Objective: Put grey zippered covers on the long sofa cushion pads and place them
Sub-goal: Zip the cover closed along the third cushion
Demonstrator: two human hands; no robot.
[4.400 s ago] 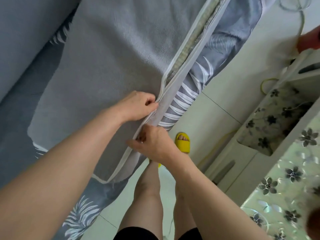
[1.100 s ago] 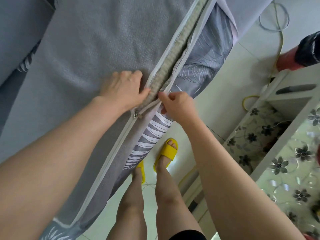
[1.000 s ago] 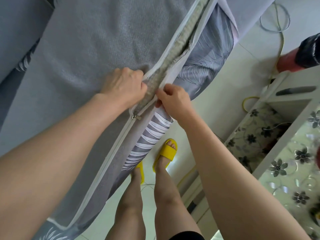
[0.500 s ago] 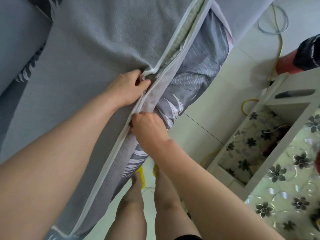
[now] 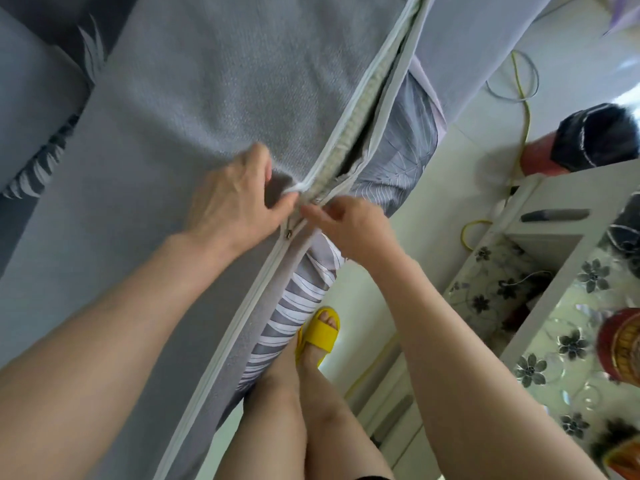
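Pale floor tiles [image 5: 398,278] fill the right side under a white shelf unit [image 5: 540,216] lined with flower-print sheet, and a yellow cable [image 5: 523,109] loops across the tiles near it. A red tin [image 5: 620,344] stands on the unit's top at the right edge. Two bare legs show below, one foot in a yellow slipper [image 5: 323,332].

A long cushion pad [image 5: 356,123], beige and woven, lies inside the grey cover [image 5: 207,98], which stretches from the lower left to the top of the view. The cover's white zip tape is joined from the lower left up to the zip slider [image 5: 288,233]; above the slider the two edges gape and the pad shows between them. Leaf-print fabric [image 5: 298,292] lies along the right of the zip; whether it belongs to the cover cannot be told.

The left hand [image 5: 232,202] pinches the left edge of the opening between thumb and fingers, just above the slider. The right hand [image 5: 353,226], fingers curled, pinches the opposite edge, its fingertips nearly touching the left thumb
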